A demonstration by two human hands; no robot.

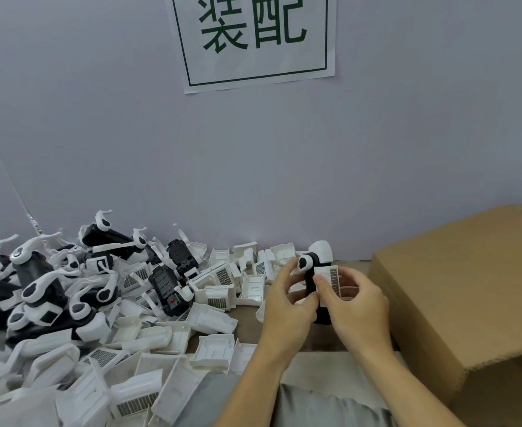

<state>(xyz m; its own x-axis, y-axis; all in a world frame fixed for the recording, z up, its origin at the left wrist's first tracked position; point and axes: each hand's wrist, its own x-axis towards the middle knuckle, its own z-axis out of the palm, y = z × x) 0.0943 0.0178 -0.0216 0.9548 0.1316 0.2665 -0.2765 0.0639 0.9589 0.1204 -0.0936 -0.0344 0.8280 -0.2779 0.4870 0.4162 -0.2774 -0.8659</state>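
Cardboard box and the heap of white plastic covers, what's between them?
In the head view: the left hand holding a black handle piece, and the right hand holding a white grilled cover against it.

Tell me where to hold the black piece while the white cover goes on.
Hold the black piece round its shaft, below the bulky head, coming from the left as the left hand does. It stands upright, and the right hand holds the white cover against its right side.
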